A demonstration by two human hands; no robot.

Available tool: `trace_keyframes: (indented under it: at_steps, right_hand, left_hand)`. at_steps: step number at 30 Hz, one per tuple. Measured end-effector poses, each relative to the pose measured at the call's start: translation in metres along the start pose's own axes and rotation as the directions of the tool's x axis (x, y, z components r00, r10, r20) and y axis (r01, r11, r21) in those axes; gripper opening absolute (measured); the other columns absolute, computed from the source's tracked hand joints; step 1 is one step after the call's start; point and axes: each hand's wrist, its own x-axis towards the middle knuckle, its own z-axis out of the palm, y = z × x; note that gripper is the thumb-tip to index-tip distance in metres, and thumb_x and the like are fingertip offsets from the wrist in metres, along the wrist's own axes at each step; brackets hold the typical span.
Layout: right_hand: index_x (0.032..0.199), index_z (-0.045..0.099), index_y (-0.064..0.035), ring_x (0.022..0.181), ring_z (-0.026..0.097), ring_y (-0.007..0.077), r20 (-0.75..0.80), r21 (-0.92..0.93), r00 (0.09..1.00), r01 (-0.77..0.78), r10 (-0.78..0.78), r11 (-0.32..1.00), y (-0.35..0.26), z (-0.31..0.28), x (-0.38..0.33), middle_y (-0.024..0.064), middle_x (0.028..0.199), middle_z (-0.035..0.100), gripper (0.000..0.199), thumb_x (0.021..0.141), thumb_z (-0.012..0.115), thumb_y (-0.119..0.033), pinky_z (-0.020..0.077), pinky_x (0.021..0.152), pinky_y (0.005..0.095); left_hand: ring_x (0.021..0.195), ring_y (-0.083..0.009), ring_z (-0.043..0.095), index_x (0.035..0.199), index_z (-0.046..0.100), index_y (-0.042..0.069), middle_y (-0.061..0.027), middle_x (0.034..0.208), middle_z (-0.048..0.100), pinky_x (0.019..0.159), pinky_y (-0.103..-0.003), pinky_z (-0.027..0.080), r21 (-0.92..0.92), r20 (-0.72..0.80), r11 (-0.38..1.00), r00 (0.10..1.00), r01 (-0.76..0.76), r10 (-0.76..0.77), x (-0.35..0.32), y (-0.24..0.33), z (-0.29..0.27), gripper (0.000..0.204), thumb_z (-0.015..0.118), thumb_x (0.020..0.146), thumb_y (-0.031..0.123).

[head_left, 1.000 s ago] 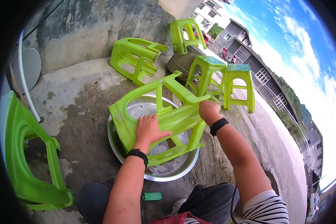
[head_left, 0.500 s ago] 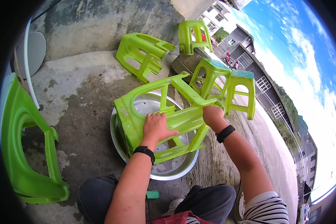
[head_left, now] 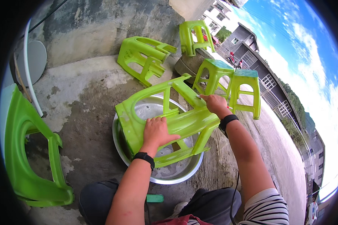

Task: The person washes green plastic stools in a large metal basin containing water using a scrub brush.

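A wet light-green plastic stool [head_left: 193,120] lies on its side across a round metal basin [head_left: 194,170] holding murky, sudsy water. My left hand [head_left: 157,133] rests on the stool's upturned side, fingers straight and thumb spread away, a black band on the wrist. On the far leg, at the right, my right hand [head_left: 215,104] is closed with its knuckles up. A small pale bit shows at its fingertips, but most of what it grips is hidden. That wrist carries a black band too.
A large green stool [head_left: 56,157] lies tipped at the left. Another overturned stool [head_left: 139,56] lies near the wall. Upright green stools [head_left: 214,71] stand beyond the basin, one on a round block [head_left: 189,65]. A green brush [head_left: 155,198] lies by my feet.
My right hand has shifted from the end of the stool's middle panel up and slightly left onto the far leg. My left hand stays in place on the stool.
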Motion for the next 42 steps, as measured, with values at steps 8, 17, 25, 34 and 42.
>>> trace_keyframes:
  at_steps: [8, 17, 25, 34, 42]
  right_hand:
    - [0.128, 0.059, -0.0381, 0.089, 0.068, 0.0261, 0.117, 0.064, 0.993, 0.008, -0.015, 0.998, 0.021, -0.002, -0.005, 0.0067, 0.097, 0.07, 0.04, 0.094, 0.047, -0.022, 0.0531, 0.073, 0.0396]
    - [0.129, 0.059, -0.0341, 0.089, 0.068, 0.027, 0.076, 0.014, 0.997, 0.01, -0.011, 1.0, -0.001, -0.002, 0.016, 0.0079, 0.097, 0.07, 0.05, 0.087, 0.048, -0.009, 0.0538, 0.071, 0.0423]
    - [0.131, 0.056, -0.0356, 0.079, 0.067, 0.031, 0.148, 0.077, 0.982, 0.108, -0.119, 0.991, 0.014, -0.012, -0.029, 0.0118, 0.09, 0.068, 0.041, 0.094, 0.049, -0.02, 0.0523, 0.068, 0.0431]
    - [0.128, 0.059, -0.0343, 0.079, 0.066, 0.0315, 0.062, 0.184, 0.982, 0.165, -0.179, 0.969, 0.009, -0.001, 0.003, 0.0124, 0.087, 0.068, 0.037, 0.095, 0.049, -0.021, 0.0519, 0.067, 0.0438]
    - [0.124, 0.062, -0.0394, 0.072, 0.067, 0.0247, 0.147, -0.112, 0.963, 0.244, -0.227, 0.963, 0.039, -0.007, -0.045, 0.0056, 0.079, 0.067, 0.043, 0.089, 0.054, -0.016, 0.0514, 0.059, 0.0388]
  left_hand:
    - [0.108, -0.0304, 0.056, 0.109, 0.058, 0.0, -0.0166, 0.11, 0.062, 0.102, -0.043, 0.035, -0.046, -0.037, 0.998, 0.998, -0.043, 0.042, -0.002, -0.003, 0.008, 0.082, 0.076, 0.059, 0.062]
    - [0.106, -0.0311, 0.057, 0.106, 0.059, 0.0, -0.0168, 0.106, 0.063, 0.101, -0.044, 0.036, -0.037, -0.079, 0.998, 0.996, -0.048, 0.045, 0.0, 0.0, 0.01, 0.079, 0.077, 0.06, 0.061]
    - [0.105, -0.0324, 0.058, 0.106, 0.06, 0.0, -0.0174, 0.107, 0.063, 0.101, -0.043, 0.036, -0.023, -0.026, 1.0, 1.0, -0.017, 0.016, -0.004, -0.005, 0.004, 0.079, 0.077, 0.06, 0.062]
    - [0.106, -0.0316, 0.057, 0.107, 0.059, 0.0, -0.0172, 0.108, 0.063, 0.1, -0.043, 0.037, -0.018, -0.057, 0.998, 0.997, -0.053, 0.052, -0.004, -0.001, 0.005, 0.08, 0.077, 0.06, 0.062]
    - [0.104, -0.0315, 0.059, 0.104, 0.06, 0.001, -0.0164, 0.105, 0.064, 0.097, -0.043, 0.039, 0.006, -0.064, 0.999, 0.997, -0.032, 0.032, -0.001, 0.003, 0.004, 0.078, 0.077, 0.059, 0.062]
